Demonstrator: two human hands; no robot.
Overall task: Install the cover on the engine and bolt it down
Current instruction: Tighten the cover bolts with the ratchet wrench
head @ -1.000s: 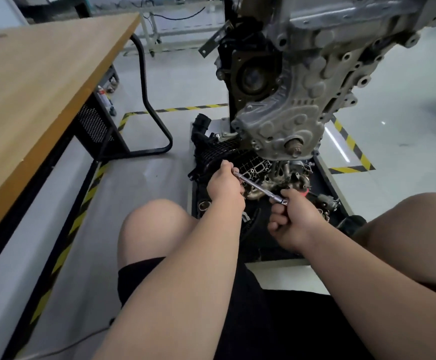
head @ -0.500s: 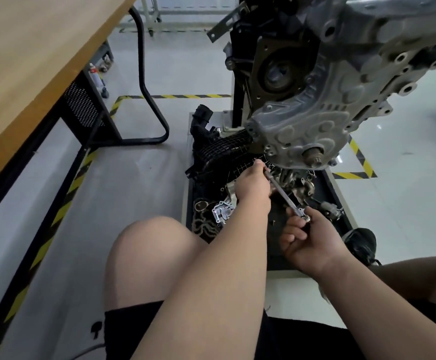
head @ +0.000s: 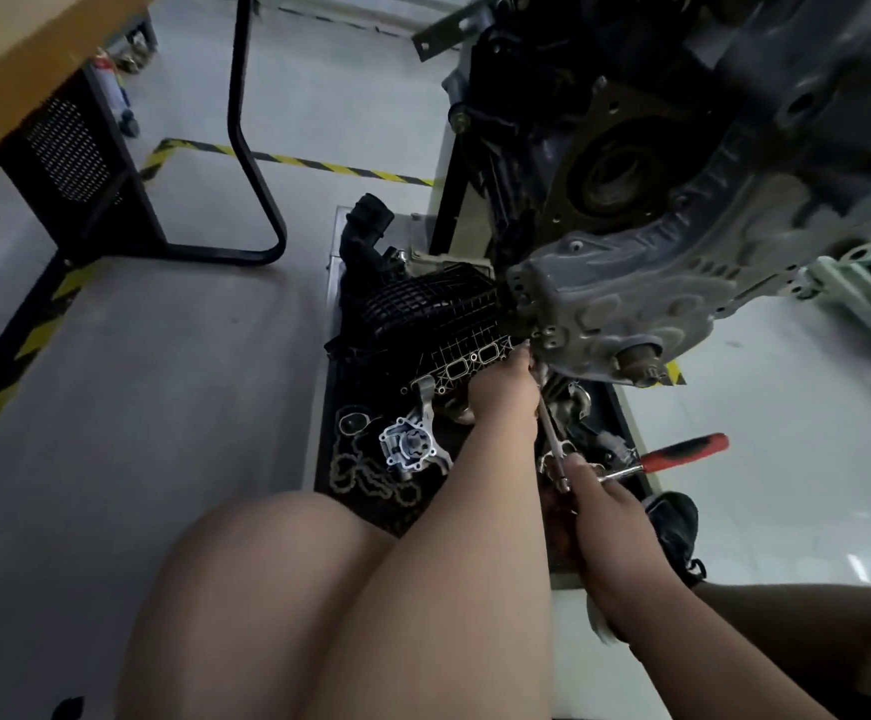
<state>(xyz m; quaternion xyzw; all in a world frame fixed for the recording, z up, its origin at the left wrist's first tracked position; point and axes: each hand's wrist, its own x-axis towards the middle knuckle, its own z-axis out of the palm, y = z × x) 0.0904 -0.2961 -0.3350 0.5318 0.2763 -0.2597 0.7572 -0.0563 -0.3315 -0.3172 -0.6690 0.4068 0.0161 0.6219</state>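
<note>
The engine [head: 693, 122] hangs on its stand at the upper right, with the grey ribbed cover [head: 631, 298] on its lower face. A slim silver ratchet wrench [head: 550, 433] runs from the cover's lower left corner down toward me. My left hand [head: 506, 392] grips the wrench's head end right at that corner. My right hand [head: 599, 498] holds the handle end lower down. The bolt under the wrench head is hidden by my left hand.
A black floor tray [head: 329, 407] below the engine holds a black intake manifold [head: 423, 309], a timing chain [head: 366, 475], a silver pump housing [head: 410, 449] and a red-handled tool [head: 683, 452]. A wooden table [head: 18, 59] with black legs stands at the left. Yellow-black tape marks the floor.
Both hands have carried the wrench up from over the tray to the cover's lower left corner, and it now stands steeper. The view has tilted and come closer to the engine.
</note>
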